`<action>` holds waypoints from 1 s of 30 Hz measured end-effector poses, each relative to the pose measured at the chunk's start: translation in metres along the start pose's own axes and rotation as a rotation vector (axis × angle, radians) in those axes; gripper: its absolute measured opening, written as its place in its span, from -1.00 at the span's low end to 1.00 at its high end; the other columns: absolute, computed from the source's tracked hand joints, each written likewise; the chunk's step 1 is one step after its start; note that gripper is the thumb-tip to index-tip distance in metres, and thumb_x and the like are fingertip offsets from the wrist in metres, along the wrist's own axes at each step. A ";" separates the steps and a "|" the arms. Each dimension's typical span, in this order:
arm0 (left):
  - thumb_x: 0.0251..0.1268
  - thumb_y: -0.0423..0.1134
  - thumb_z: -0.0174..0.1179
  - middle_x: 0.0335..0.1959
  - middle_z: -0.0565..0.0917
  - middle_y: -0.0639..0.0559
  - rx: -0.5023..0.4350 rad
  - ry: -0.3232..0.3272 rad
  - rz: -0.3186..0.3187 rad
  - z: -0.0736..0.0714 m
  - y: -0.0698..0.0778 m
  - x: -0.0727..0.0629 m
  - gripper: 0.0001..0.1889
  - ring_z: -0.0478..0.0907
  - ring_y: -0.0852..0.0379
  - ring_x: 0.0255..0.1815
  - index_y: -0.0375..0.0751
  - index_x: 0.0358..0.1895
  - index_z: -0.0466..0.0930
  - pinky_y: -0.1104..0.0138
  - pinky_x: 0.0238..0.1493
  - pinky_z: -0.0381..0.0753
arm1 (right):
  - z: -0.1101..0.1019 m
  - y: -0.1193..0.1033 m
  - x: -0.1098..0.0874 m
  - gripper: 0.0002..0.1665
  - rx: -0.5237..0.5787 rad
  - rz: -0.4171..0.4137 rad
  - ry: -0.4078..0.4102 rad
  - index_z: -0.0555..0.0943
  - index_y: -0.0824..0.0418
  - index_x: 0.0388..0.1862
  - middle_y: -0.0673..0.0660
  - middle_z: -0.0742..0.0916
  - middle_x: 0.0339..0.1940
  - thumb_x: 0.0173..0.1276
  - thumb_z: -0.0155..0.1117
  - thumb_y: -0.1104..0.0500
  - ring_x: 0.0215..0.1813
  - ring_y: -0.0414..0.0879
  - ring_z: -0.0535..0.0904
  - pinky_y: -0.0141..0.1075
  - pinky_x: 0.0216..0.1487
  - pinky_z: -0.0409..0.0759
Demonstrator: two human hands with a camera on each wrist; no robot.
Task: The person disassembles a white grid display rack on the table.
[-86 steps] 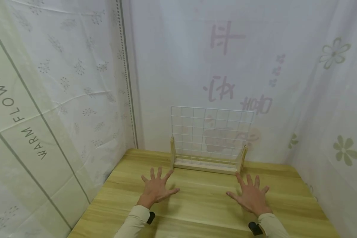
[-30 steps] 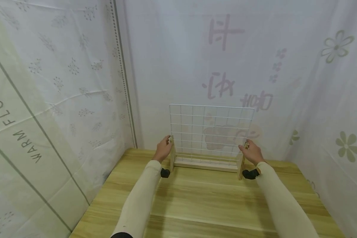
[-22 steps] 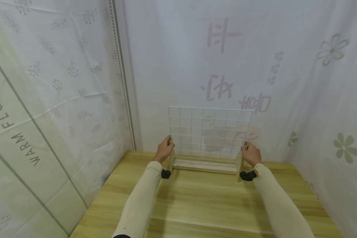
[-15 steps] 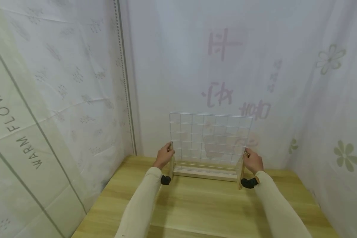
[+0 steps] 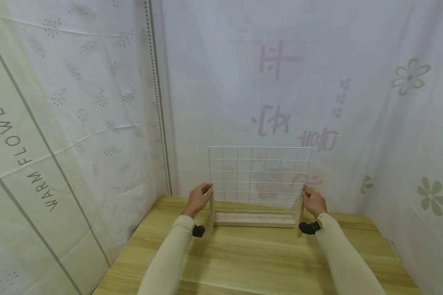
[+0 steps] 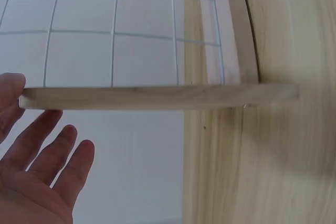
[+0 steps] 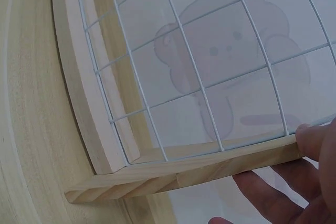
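Observation:
A white wire grid (image 5: 260, 147) stands upright in a wooden stand, with a low base bar (image 5: 254, 222) along the table and a post at each side. My left hand (image 5: 198, 199) pinches the top end of the left post (image 6: 157, 98); in the left wrist view the thumb lies over it, a finger below, and the other fingers are held apart. On the far side, my right hand (image 5: 315, 202) grips the upper end of the right post (image 7: 194, 174) between thumb and fingers. Its fingertips are partly cut off by the right wrist view's edge.
The stand rests near the back of a wood-grain table (image 5: 251, 258). Behind it hangs a pale printed curtain (image 5: 225, 82), with more patterned cloth (image 5: 107, 119) at the left and floral cloth (image 5: 428, 143) at the right. Black straps (image 5: 310, 228) circle the wrists.
Both hands were spread over the table in front of the stand; they have reached forward and taken hold of its two posts. Lately the head view has tilted slightly; the stand remains on the table.

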State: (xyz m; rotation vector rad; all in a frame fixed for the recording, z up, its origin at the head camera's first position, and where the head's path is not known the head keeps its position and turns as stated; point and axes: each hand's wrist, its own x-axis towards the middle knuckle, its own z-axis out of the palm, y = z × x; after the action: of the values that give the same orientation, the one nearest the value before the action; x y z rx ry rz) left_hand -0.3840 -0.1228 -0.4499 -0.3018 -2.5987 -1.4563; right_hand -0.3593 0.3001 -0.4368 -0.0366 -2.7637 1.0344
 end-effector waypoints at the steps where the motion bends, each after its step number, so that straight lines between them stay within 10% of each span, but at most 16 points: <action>1: 0.56 -0.19 0.08 0.37 0.54 -0.25 0.005 0.006 0.011 -0.002 -0.001 -0.001 -0.61 0.43 -0.25 0.44 -0.24 0.32 0.50 -0.10 0.42 0.47 | 0.001 -0.001 0.000 -0.38 -0.003 -0.009 0.001 0.18 0.39 0.55 0.34 0.64 -0.52 0.62 -0.17 0.14 -0.75 -0.23 0.09 -0.36 -0.68 0.19; 5: 0.51 -0.21 0.15 0.30 0.60 -0.24 -0.013 0.017 0.049 -0.010 -0.005 -0.009 -0.69 0.44 -0.22 0.44 -0.26 0.18 0.58 -0.10 0.41 0.48 | 0.003 -0.003 0.003 -0.38 -0.006 -0.036 -0.001 0.17 0.40 0.54 0.43 0.65 -0.47 0.62 -0.17 0.15 -0.75 -0.23 0.10 -0.36 -0.68 0.20; 11: 0.46 -0.30 0.19 0.22 0.64 -0.23 -0.076 0.040 0.079 -0.017 -0.011 -0.028 -0.81 0.48 -0.20 0.40 -0.27 0.03 0.61 -0.02 0.34 0.58 | 0.010 -0.007 0.007 -0.39 0.013 -0.059 -0.031 0.14 0.37 0.57 0.57 0.59 0.21 0.63 -0.18 0.18 -0.76 -0.23 0.14 -0.34 -0.67 0.26; 20: 0.39 -0.34 0.27 -0.04 0.73 -0.20 -0.102 0.085 0.117 -0.023 -0.016 -0.065 -0.89 0.69 -0.04 0.04 -0.22 -0.09 0.64 0.10 0.18 0.70 | 0.027 -0.010 0.010 -0.46 0.030 -0.094 0.071 0.29 0.29 0.50 0.13 0.52 -0.79 0.63 -0.06 0.15 -0.77 -0.19 0.20 -0.34 -0.71 0.25; 30: 0.25 -0.33 0.39 -0.11 0.73 -0.08 -0.100 0.100 0.089 -0.021 -0.009 -0.108 -0.86 0.66 0.07 -0.04 -0.14 -0.17 0.66 0.11 0.18 0.71 | 0.042 -0.019 0.008 -0.54 0.007 -0.085 0.208 0.48 0.24 0.38 0.21 0.60 -0.74 0.58 0.05 0.15 -0.77 -0.18 0.13 -0.35 -0.68 0.13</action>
State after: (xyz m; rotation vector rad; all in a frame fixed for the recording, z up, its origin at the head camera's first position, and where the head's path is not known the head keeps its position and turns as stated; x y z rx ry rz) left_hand -0.2812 -0.1569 -0.4708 -0.3423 -2.4076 -1.5329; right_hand -0.3743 0.2590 -0.4542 -0.0240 -2.5519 0.9611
